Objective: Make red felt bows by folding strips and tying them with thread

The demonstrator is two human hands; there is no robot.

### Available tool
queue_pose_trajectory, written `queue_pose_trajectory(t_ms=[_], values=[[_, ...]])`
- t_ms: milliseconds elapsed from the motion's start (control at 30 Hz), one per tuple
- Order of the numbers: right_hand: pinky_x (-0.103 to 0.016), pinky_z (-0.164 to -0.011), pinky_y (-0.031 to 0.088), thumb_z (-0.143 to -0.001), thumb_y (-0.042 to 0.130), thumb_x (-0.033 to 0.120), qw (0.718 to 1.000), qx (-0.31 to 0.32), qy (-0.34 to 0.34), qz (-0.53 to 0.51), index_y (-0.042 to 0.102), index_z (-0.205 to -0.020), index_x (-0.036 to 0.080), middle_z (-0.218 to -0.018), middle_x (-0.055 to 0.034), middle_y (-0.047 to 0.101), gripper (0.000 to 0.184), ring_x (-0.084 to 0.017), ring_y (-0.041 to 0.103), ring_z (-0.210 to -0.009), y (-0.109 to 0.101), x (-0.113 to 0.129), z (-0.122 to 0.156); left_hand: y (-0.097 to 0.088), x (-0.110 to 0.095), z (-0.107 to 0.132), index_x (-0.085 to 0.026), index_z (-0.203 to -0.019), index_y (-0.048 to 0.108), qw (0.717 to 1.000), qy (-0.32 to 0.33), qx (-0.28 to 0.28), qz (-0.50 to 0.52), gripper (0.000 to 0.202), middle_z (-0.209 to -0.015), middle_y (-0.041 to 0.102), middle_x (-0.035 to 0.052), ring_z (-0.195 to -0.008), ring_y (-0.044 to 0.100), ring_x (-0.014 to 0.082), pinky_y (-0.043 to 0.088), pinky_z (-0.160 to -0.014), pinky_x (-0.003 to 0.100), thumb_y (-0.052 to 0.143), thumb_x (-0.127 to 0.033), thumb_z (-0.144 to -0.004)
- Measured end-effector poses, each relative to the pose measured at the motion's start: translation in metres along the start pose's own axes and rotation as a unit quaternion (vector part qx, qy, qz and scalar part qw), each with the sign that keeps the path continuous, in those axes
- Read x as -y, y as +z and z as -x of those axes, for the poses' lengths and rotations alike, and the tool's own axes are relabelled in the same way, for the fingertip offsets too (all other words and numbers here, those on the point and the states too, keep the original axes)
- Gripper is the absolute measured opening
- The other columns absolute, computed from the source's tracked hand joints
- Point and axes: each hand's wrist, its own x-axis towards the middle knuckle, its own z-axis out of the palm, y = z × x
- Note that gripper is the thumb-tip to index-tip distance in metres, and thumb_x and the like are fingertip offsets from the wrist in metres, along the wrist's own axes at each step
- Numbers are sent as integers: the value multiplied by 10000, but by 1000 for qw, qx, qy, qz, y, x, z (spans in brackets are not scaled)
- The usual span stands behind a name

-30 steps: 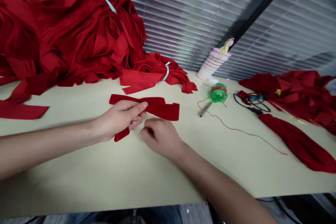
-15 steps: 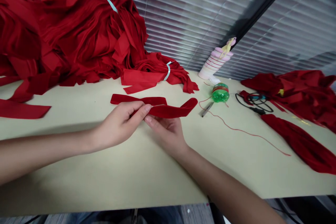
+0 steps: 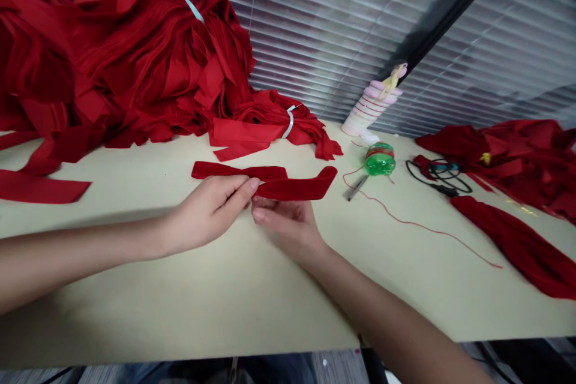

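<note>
A dark red velvet strip (image 3: 294, 188) is folded into a loop just above the beige table (image 3: 225, 288). My left hand (image 3: 211, 210) pinches its left end between thumb and fingers. My right hand (image 3: 285, 222) lies palm up under the same spot, fingertips gripping the strip from below. A second flat red strip (image 3: 225, 170) rests on the table right behind my left hand.
A big heap of red fabric strips (image 3: 112, 54) fills the back left. A tied bundle (image 3: 270, 126) lies behind. A green bottle piece (image 3: 379, 159), pink thread cone (image 3: 371, 105), red thread (image 3: 427, 228), black cable (image 3: 438, 177) and more red cloth (image 3: 517, 192) sit right.
The strip lay flat under my left hand; my right hand turned palm up beneath it and its right end lifted into a loop, which has since settled slightly lower.
</note>
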Motion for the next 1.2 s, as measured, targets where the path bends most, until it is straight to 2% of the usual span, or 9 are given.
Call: queue_pose_trajectory(t_ms=[167, 233, 367, 533, 800, 967, 1033, 1100, 1200], values=[[-235, -517, 402, -732, 664, 180, 999, -33, 9, -9, 639, -712, 184, -621, 29, 575, 32, -83, 492, -543, 3, 0, -3, 0, -3, 0, -158, -731, 552, 999, 40, 16, 13, 349, -739, 610, -23, -702, 548, 90, 403, -699, 210, 317, -305, -944], [-240, -530, 406, -744, 650, 196, 999, -30, 22, -2, 633, -684, 179, -612, 26, 572, 65, -86, 496, -548, 3, 1, -3, 0, -2, 1, -156, -731, 563, 999, 27, 21, 28, 372, -736, 616, -17, -675, 546, 88, 408, -657, 202, 307, -321, -945], [-254, -601, 442, -738, 646, 221, 999, -18, 36, 35, 647, -688, 182, -667, 6, 602, 64, -104, 524, -625, 1, 2, -2, -1, 3, 0, -165, -661, 505, 997, -42, 32, 61, 427, -568, 498, -45, -466, 403, 69, 320, -446, 191, 297, -424, -931], [-264, -620, 472, -733, 663, 250, 994, -36, -2, 105, 608, -637, 205, -644, 20, 585, 120, -117, 534, -636, -2, 0, 2, -7, 4, -4, -170, -620, 435, 991, -69, 89, 71, 441, -517, 337, -60, -448, 323, 66, 280, -434, 193, 318, -484, -908], [-268, -635, 490, -748, 635, 235, 940, -5, -111, 321, 591, -788, 205, -759, 3, 621, 67, -128, 581, -689, -3, 19, 3, -20, -1, -15, -165, -550, 369, 933, -103, 254, 234, 464, -508, 302, -55, -480, 273, 70, 276, -478, 203, 358, -467, -902], [-230, -528, 432, -794, 594, 240, 933, -72, -109, 335, 581, -776, 175, -661, 12, 572, 68, -94, 514, -566, -25, 24, -22, -34, -3, -13, -163, -604, 525, 880, -158, 442, 72, 424, -483, 330, -53, -395, 279, 71, 249, -388, 216, 450, -505, -843], [-220, -506, 423, -784, 607, 256, 929, -84, -77, 353, 576, -766, 167, -643, 15, 563, 96, -88, 507, -544, -39, 26, -35, -31, 0, -11, -169, -658, 556, 910, -155, 385, -14, 444, -481, 313, -56, -383, 275, 76, 228, -372, 217, 395, -533, -853], [-223, -505, 436, -792, 596, 265, 916, -67, -73, 389, 572, -779, 165, -649, 11, 564, 104, -96, 523, -548, -50, 27, -41, -25, 7, -11, -167, -674, 557, 958, -105, 250, -97, 459, -504, 349, -45, -423, 329, 85, 265, -412, 213, 322, -497, -891], [-254, -576, 487, -828, 544, 223, 861, -15, -146, 487, 583, -877, 172, -766, -27, 618, 81, -125, 582, -647, -56, 28, -34, -16, 22, -16, -153, -693, 576, 960, -17, 132, -248, 434, -606, 480, -4, -534, 454, 113, 354, -512, 233, 300, -395, -924]])
